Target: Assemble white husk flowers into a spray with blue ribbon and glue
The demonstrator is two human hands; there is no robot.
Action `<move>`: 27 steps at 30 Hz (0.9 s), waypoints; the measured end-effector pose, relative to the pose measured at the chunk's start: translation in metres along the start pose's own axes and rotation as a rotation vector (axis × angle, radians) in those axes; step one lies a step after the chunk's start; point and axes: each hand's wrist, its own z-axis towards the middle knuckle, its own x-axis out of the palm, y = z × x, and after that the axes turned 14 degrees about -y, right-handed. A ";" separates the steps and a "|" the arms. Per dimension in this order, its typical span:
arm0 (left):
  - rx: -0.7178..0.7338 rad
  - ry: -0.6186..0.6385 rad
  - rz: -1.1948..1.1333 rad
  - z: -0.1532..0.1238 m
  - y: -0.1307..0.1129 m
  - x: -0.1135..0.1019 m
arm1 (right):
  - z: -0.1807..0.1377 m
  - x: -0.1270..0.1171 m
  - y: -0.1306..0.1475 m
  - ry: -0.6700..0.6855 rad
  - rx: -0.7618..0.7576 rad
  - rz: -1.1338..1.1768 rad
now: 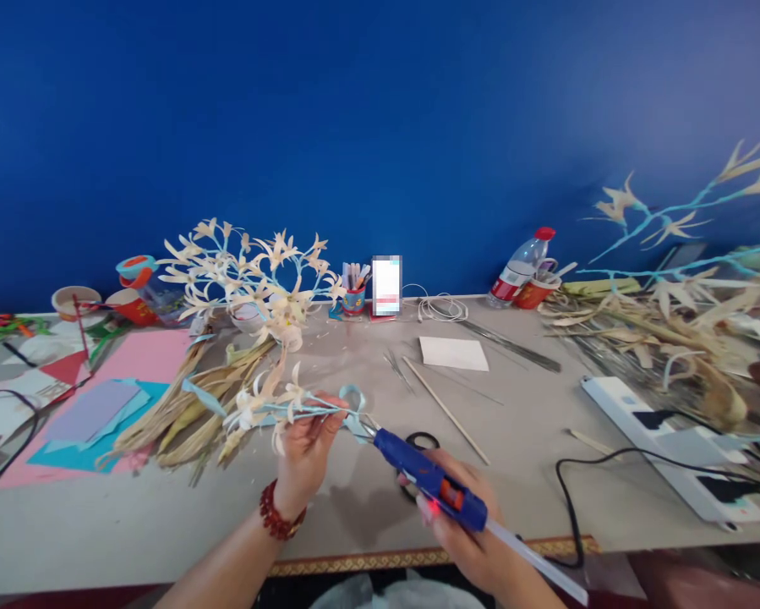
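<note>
My left hand (309, 436) is closed around the blue-wrapped stems of a flower spray (269, 406), whose pale husk-like blossoms point left. A loose strip of light blue paper (352, 397) curls up beside the stem ends. In my right hand (456, 516) is a blue hot glue gun (430, 478), with a clear glue stick (538, 562) jutting from its back and a red light glowing on its side. Its metal nozzle is at the stem ends and blue strip; whether it touches them I cannot tell. Black-handled scissors (423, 441) lie partly hidden behind the gun.
Dried husks (208, 406) and coloured paper (94, 414) lie on the left, near a standing flower arrangement (253, 271). A thin stick (446, 410) and white card (454, 353) lie ahead. A power strip (646, 440) with black cords sits right, before a bottle (519, 266).
</note>
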 end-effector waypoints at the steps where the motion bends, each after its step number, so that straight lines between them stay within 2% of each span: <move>1: 0.005 0.005 0.003 0.000 0.000 0.000 | 0.000 0.002 0.000 -0.004 -0.033 -0.016; 5: 0.024 0.015 -0.020 -0.001 0.000 0.000 | -0.001 0.007 -0.002 -0.031 -0.118 -0.040; 14: 0.040 -0.019 -0.020 -0.002 -0.003 0.001 | -0.001 0.013 -0.007 -0.018 -0.072 -0.042; 27: 0.008 -0.013 -0.021 -0.002 -0.001 0.000 | -0.002 0.014 -0.007 -0.060 -0.170 -0.116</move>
